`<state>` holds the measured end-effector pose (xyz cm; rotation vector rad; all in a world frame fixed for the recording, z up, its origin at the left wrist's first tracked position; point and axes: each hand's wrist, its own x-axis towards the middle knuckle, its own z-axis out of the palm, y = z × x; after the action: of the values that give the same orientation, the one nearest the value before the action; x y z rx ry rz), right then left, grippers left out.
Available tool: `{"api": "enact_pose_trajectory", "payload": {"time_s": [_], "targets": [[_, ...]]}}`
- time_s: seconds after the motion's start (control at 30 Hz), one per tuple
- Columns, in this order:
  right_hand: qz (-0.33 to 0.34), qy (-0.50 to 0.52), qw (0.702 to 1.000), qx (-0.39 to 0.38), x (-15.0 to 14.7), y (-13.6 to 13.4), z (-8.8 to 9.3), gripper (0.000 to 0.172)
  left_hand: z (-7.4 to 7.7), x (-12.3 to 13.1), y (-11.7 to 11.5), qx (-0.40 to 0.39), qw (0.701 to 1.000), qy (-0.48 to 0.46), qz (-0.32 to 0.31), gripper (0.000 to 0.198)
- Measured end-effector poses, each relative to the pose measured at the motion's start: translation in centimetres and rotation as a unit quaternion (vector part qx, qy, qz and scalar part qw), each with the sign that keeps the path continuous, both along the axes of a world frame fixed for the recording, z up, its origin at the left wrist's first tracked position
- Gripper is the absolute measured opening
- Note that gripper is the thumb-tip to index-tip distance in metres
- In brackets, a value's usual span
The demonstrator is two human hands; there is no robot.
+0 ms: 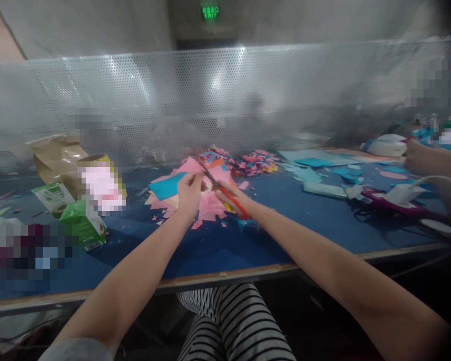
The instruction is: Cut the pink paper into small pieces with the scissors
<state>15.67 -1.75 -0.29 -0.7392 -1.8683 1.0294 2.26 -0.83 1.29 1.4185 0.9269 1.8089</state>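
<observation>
My right hand (pixel 237 194) grips a pair of scissors (pixel 242 209) by the orange-red handles, the dark blades slanting up and left. Close to the blades, my left hand (pixel 190 191) is closed with its fingertips pinched together; what they hold is too small to make out. Beneath both hands lies a loose heap of pink paper (pixel 206 206) in cut pieces. A sheet of blue paper (pixel 166 186) lies at the left side of my left hand. Behind the heap is a pile of small pink, blue and orange paper scraps (pixel 253 163).
On the left stand a brown paper bag (pixel 56 155), a yellow roll (pixel 122 180) and a green-and-white box (pixel 84 223). Light-blue paper sheets (pixel 315 161) lie to the right. Another person's hand (pixel 428 159) is at far right. A perforated metal screen (pixel 154 95) rises behind the blue table (pixel 225 255).
</observation>
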Motion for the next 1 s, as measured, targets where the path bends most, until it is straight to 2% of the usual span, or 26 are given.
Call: {"api": "enact_pose_trajectory", "payload": {"time_s": [0.13, 0.43, 0.7, 0.87, 1.0], "targets": [[0.004, -0.021, 0.999, 0.026, 0.1, -0.1, 0.0, 0.032, -0.1, 0.0, 0.1, -0.001, 1.000, 0.008, 0.003, 0.023], [-0.017, -0.022, 0.999, 0.032, -0.1, -0.7, 0.2, 0.032, -0.2, -0.1, 0.3, 0.002, 1.000, 0.006, -0.005, 0.024], [-0.003, -0.025, 0.999, 0.026, 0.0, -0.4, 0.1, 0.030, -0.2, -0.2, 0.8, -0.009, 0.999, -0.022, -0.025, 0.022], [-0.021, 0.012, 1.000, -0.001, -0.3, -0.4, -0.2, 0.027, -0.2, -0.3, 1.1, -0.016, 0.999, -0.037, -0.036, 0.019], [-0.030, 0.011, 0.999, 0.008, -0.2, -0.5, -0.1, 0.026, -0.1, -0.4, 1.2, -0.014, 0.998, -0.045, -0.043, 0.018]]}}
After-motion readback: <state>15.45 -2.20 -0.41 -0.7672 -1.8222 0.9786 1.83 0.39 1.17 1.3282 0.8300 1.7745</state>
